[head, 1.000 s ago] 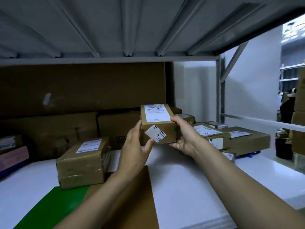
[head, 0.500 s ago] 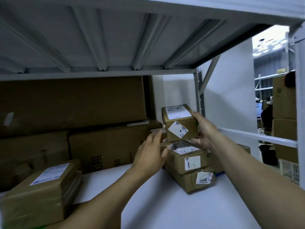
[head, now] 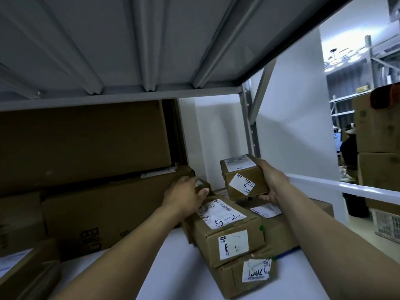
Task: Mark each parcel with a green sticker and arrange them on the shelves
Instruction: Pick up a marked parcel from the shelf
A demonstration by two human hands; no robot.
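While the right hand [head: 271, 182] grips a small cardboard parcel [head: 243, 177] by its right end, fingers wrapped over the top edge and thumb under the bottom, the parcel hangs in the air above the stack at the right end of the white shelf [head: 168, 267]. Its long axis runs from near left to far right, a shipping label facing up and a white diamond-set sticker on the near face. A speck of green shows at its right edge beside the fingers; whether it is a sticker cannot be told.

Below it sits a parcel marked "5-2" [head: 227, 226], resting on a lower parcel with a torn white label [head: 244, 276], each with a small green mark at its right corner. Another flat parcel [head: 281, 221] lies just behind them, under the held one.

The left hand [head: 187, 197] is curled over the far left corner of the "5-2" parcel, fingers bent around something there that stays hidden. Large brown cartons [head: 86, 180] fill the back of the shelf.
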